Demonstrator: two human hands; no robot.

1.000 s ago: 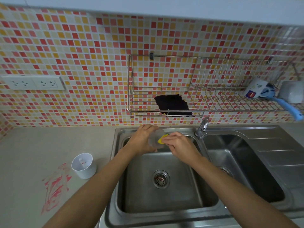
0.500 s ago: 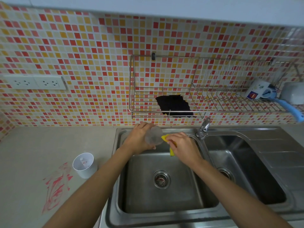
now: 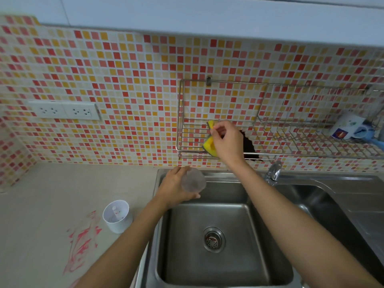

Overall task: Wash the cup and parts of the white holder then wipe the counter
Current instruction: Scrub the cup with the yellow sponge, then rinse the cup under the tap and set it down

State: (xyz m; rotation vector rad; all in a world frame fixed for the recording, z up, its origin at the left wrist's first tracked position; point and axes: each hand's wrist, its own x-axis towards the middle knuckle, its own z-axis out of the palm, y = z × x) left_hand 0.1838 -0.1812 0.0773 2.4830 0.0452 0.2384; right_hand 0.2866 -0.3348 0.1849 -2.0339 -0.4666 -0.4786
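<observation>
Holding cup [image 3: 193,182] over sink [image 3: 239,271]: left grip [image 3: 175,189] curled round it. Right grip [image 3: 227,142] pinches sponge [image 3: 209,145] up at rack [image 3: 295,143]. Holder [image 3: 117,216] on surface [image 3: 52,204], left of left grip, red smear [image 3: 81,246] beside it.

Your left hand [image 3: 176,188] sits lower and nearer to you, with fingers and thumb curled round a clear cup [image 3: 193,182] that is tipped on its side, one round end facing you. Its bare forearm comes in from the lower left, wrist roughly straight. Your right hand [image 3: 225,142] is raised higher and farther out, up and to the right of the left hand and well apart from it. It pinches a yellow sponge [image 3: 209,144] between thumb and curled fingers, the back of the hand toward you. The right arm stretches long from the lower right.
</observation>
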